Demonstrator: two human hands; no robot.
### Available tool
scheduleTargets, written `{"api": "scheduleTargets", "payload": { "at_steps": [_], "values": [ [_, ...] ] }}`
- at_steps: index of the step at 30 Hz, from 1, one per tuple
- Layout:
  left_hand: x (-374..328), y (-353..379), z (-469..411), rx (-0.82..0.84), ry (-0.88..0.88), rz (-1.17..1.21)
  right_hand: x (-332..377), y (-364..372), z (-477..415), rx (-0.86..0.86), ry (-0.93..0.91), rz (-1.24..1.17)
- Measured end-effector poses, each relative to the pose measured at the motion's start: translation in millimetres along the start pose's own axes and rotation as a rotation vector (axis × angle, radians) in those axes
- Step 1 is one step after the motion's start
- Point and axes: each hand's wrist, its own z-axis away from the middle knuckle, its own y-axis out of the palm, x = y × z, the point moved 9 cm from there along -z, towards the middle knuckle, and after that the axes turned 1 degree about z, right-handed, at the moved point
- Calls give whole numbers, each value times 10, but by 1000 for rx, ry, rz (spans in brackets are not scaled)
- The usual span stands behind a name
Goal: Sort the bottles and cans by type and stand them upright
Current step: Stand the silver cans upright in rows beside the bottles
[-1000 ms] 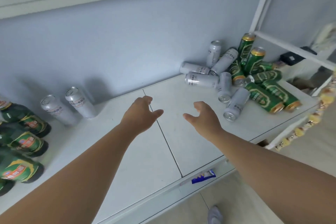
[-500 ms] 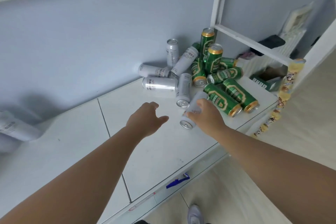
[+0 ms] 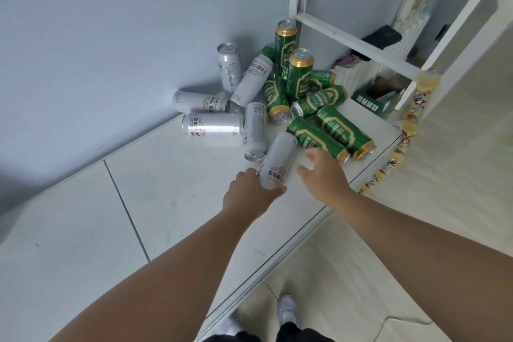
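Note:
A jumble of cans lies at the back right of the white table [image 3: 166, 203], against the blue wall. Several silver cans [image 3: 213, 129] lie on their sides and one silver can [image 3: 229, 66] stands upright. Two green cans [image 3: 299, 72] stand upright, and several more green cans [image 3: 344, 130] lie flat. My left hand [image 3: 249, 197] is closed around the near end of the nearest silver can [image 3: 279, 158], which points away from me. Just to the right of that can, my right hand [image 3: 324, 175] is open with fingers spread, close to a lying green can [image 3: 316, 139].
A white shelf frame [image 3: 358, 39] rises at the table's right end, with a green box [image 3: 374, 100] and a black object [image 3: 383, 36] behind it. A strip of yellow snack packets [image 3: 408, 130] hangs along the right edge. The table's front edge runs diagonally above the floor.
The view has swung right, toward the pile. My right hand touched the nearest silver can and has come off it. My left hand has reached in and closed on that can.

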Motion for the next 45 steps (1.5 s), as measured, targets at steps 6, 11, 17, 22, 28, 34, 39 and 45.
{"api": "scheduleTargets", "payload": {
  "at_steps": [6,11,17,22,28,34,39,45],
  "values": [
    [-19,106,-63,-56,-67,69,40,3,-153,1,-27,19],
    [42,60,-42,-61,-55,121,58,32,-267,30,-41,38],
    [167,-135,70,-79,36,165,146,63,-403,43,-68,50],
    [278,-400,209,-149,88,175,364,130,-549,61,-148,135],
    [395,-753,419,-224,124,135,859,236,-724,139,-447,364],
    [620,-1063,625,-338,104,154,1169,606,-689,185,-883,844],
    [766,-1222,762,-415,64,163,1093,949,-598,183,-977,976],
    [803,-1300,794,-434,40,166,1162,990,-523,16,-1136,985]
  ]
}}
